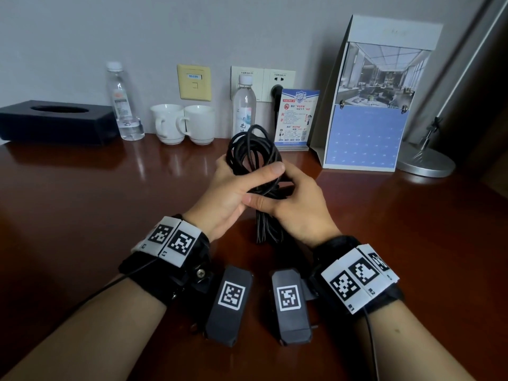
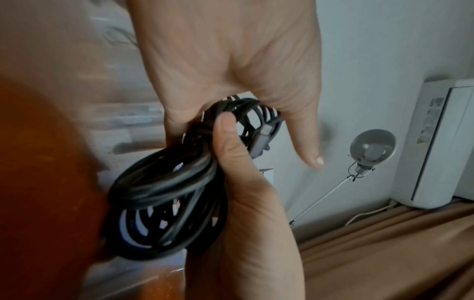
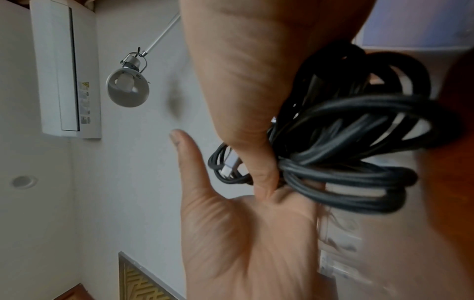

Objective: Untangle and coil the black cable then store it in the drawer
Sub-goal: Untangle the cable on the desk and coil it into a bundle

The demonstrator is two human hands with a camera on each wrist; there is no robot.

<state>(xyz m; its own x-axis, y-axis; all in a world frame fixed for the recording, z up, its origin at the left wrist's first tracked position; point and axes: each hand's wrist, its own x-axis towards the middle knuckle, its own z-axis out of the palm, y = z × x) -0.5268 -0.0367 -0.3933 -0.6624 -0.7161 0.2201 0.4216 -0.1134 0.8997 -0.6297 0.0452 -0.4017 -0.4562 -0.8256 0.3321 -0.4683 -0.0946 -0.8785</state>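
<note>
Above the brown desk (image 1: 96,215), both hands hold the black cable (image 1: 251,149), gathered into a bundle of loops. My left hand (image 1: 242,180) grips the bundle's waist, thumb laid across the strands. My right hand (image 1: 275,188) wraps round it from the right, thumb under the left one. More loops hang below the hands toward the desk. In the left wrist view my left hand (image 2: 243,203) pinches the cable (image 2: 164,186), and a grey plug (image 2: 261,140) shows. The right wrist view shows the cable (image 3: 346,162) against my right hand (image 3: 243,233). No drawer is in view.
Along the wall stand a black tissue box (image 1: 55,122), two water bottles (image 1: 121,103) (image 1: 244,105), two white cups (image 1: 167,123) (image 1: 199,123), a printed card stand (image 1: 297,119), a desk calendar (image 1: 365,119) and a lamp base (image 1: 423,160).
</note>
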